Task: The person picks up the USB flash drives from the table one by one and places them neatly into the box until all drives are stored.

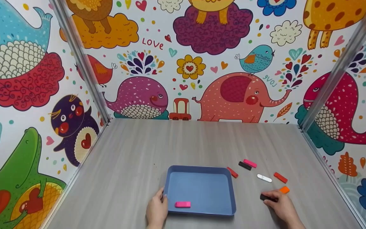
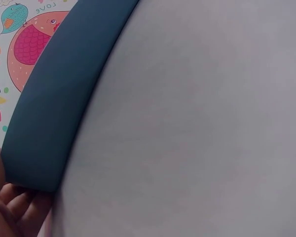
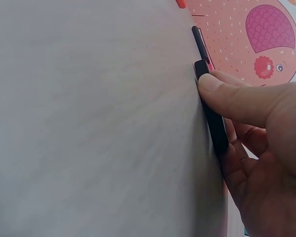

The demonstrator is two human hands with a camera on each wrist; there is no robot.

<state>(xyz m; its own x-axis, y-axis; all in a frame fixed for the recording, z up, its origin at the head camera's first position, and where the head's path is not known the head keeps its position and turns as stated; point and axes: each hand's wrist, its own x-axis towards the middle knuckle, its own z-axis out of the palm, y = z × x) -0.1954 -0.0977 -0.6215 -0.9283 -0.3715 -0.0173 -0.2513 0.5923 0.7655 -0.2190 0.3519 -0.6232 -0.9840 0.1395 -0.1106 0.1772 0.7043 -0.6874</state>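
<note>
My left hand (image 1: 157,208) grips the left wall of a shallow blue tray (image 1: 199,168). In the left wrist view, the fingers (image 2: 33,213) curl in at the corner of the tray's dark outer side (image 2: 64,98). One small pink stick-shaped block (image 1: 183,204) lies inside the tray near its front left corner. Off to the tray's right, my right hand (image 1: 283,205) pinches a short black stick-shaped block (image 1: 267,197) between thumb and fingers. Seen from the right wrist, the thumb presses on the upper part of this black block (image 3: 215,118), which is close to the tabletop.
An orange block (image 1: 284,190) lies just beyond the right hand. Farther back are a white block (image 1: 264,178), a red block (image 1: 280,177), another black block (image 1: 245,165) and another pink block (image 1: 250,163). Another red block (image 1: 233,172) sits against the tray's right side. Patterned walls enclose the table.
</note>
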